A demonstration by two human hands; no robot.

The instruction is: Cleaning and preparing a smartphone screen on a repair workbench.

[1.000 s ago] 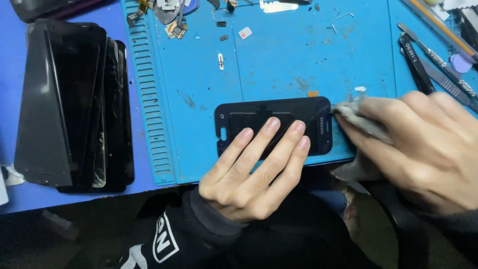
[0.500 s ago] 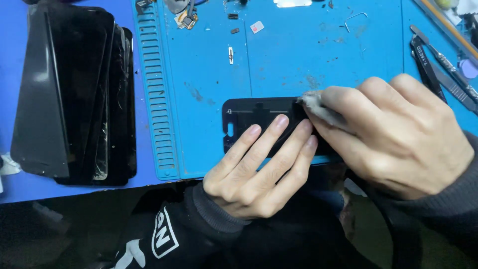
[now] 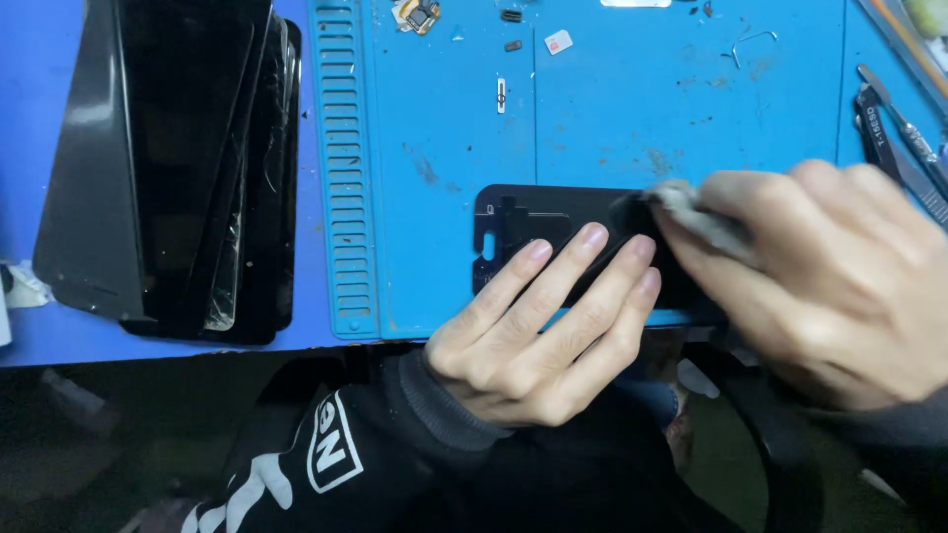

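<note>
A black phone screen panel lies flat on the blue repair mat, near its front edge. My left hand rests flat on the panel with its fingers stretched out, pinning it down. My right hand pinches a small grey cloth wad and presses it onto the panel's middle. The right half of the panel is hidden under my right hand.
A stack of several black phone screens lies to the left of the mat. Small parts, a red-and-white chip and screws are scattered along the mat's far edge. Tweezers and tools lie at the right. The table's front edge runs just below the mat.
My right hand has slid the cloth leftward along the panel, from its right end toward the middle. My left hand stays pressed on the panel.
</note>
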